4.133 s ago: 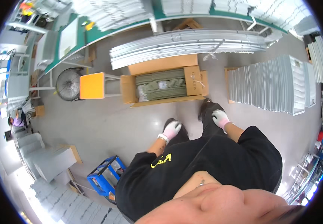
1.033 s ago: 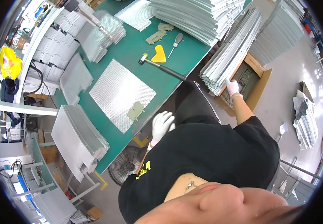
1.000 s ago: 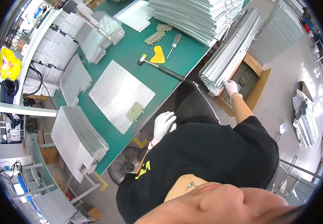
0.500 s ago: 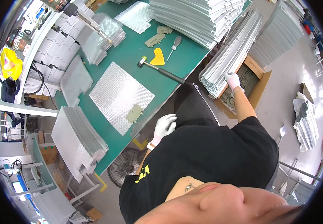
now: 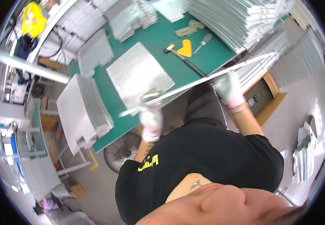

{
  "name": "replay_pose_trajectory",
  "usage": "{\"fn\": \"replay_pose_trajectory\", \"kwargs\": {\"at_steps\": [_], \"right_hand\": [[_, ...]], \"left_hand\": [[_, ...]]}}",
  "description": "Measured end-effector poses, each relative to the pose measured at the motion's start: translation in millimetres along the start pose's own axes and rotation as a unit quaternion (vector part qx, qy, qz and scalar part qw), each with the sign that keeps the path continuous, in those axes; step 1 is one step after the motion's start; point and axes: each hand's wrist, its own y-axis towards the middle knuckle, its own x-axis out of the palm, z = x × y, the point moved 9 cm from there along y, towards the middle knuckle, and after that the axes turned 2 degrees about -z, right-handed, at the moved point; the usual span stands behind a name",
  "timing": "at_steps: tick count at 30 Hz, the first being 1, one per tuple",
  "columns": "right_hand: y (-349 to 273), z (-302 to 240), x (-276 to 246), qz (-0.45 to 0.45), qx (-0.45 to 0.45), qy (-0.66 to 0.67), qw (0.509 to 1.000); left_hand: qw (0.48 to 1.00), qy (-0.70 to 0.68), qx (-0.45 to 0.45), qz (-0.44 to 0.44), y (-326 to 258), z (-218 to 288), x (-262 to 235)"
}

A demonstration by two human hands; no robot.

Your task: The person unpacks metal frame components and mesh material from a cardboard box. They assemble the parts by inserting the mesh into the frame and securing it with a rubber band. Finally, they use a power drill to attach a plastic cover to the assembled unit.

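A long, thin, pale metal strip (image 5: 185, 88) slants across the front edge of the green table, held in both my gloved hands. Near its left end, my left hand (image 5: 151, 118) is closed on it, blurred by motion. My right hand (image 5: 228, 90), also smeared, grips it farther along, and the strip runs on past that hand to the upper right. Beyond my left hand a silvery mesh sheet (image 5: 138, 71) lies on the table. A small olive plastic piece (image 5: 152, 93) rests on its near corner, partly hidden by the hand and strip.
On the green table (image 5: 128, 41) lie a hammer (image 5: 188, 63), a yellow scraper (image 5: 185, 48), a screwdriver (image 5: 203, 43) and olive pieces (image 5: 190, 29). Stacks of metal sheets (image 5: 82, 110) stand around it. An open cardboard box (image 5: 273, 108) is at my right, a floor fan (image 5: 121, 150) below left.
My right hand has come up from the strips by the box, bringing a long metal strip over the table edge. My left hand has risen to its left part. The view has shifted.
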Motion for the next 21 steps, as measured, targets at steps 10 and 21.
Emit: {"fn": "replay_pose_trajectory", "kwargs": {"at_steps": [10, 21], "right_hand": [[35, -164, -116, 0.063, -0.161, 0.428, 0.887], [131, 72, 194, -0.071, 0.188, 0.439, 0.876]], "left_hand": [[0.9, 0.358, 0.219, -0.121, -65, 207, 35], [0.779, 0.583, 0.16, 0.162, -78, 90, -56]]}}
